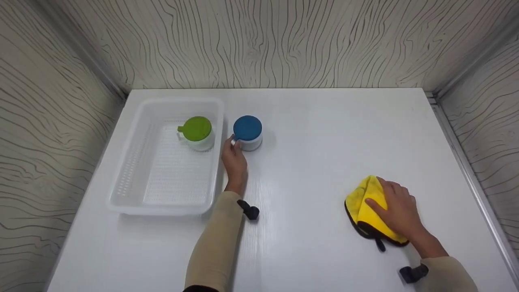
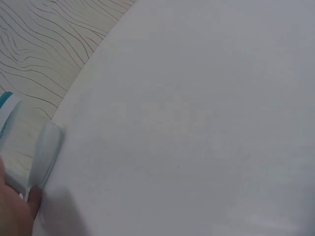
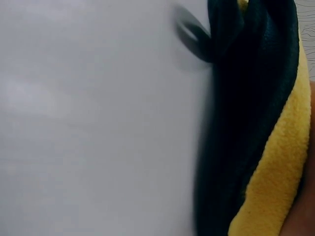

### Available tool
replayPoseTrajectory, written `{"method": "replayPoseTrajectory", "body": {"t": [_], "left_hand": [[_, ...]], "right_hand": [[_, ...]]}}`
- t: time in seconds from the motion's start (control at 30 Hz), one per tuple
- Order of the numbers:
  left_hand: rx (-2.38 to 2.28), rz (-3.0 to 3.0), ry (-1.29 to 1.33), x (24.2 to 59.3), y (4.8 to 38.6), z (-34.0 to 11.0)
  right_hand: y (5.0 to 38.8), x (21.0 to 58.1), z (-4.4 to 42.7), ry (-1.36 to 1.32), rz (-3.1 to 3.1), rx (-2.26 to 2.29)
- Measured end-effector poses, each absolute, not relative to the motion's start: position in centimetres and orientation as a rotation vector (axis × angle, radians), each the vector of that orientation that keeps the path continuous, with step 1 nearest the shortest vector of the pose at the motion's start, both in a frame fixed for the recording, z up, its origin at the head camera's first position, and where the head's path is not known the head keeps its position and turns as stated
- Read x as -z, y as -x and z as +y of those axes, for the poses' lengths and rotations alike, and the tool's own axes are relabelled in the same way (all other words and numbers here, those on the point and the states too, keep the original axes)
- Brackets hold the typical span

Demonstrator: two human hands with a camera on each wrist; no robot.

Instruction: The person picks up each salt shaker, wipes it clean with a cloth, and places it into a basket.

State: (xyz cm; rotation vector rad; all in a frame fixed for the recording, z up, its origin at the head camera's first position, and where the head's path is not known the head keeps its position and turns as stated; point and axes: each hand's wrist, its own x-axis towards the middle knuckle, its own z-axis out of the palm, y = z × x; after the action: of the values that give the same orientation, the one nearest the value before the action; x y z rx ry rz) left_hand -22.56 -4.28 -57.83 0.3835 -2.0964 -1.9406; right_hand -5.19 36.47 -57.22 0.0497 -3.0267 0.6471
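On one table [image 1: 308, 162] are two cups [image 1: 248, 132] [image 1: 198, 132], one cloth [image 1: 365, 215].

"How is your left hand [image 1: 234, 162] placed?"
"At the end of your outstretched left arm [image 1: 215, 243], its fingers in a pinch."
"And your right hand [image 1: 399, 209]?"
"Nearer you, palm down, fingers curled, your right thumb [image 1: 374, 206] spread apart and pointing inward."

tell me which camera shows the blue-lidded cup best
The head view: the blue-lidded cup stands wholly in frame, its handle partly covered by the left hand. The left wrist view cuts it off at the edge; the right wrist view shows none.
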Motion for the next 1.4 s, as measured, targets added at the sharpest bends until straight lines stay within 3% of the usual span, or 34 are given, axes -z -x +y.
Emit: {"method": "replayPoseTrajectory", "body": {"t": [0.77, 1.4], "left_hand": [[1.896, -2.184, -0.365, 57.2, 21.3, -4.0], [1.891, -2.169, -0.03, 53.7, 19.4, -3.1]], "right_hand": [[5.2, 57.4, 36.3, -0.057, -3.021, -0.676], [5.3, 57.2, 36.3, -0.051, -3.015, -0.658]]}}
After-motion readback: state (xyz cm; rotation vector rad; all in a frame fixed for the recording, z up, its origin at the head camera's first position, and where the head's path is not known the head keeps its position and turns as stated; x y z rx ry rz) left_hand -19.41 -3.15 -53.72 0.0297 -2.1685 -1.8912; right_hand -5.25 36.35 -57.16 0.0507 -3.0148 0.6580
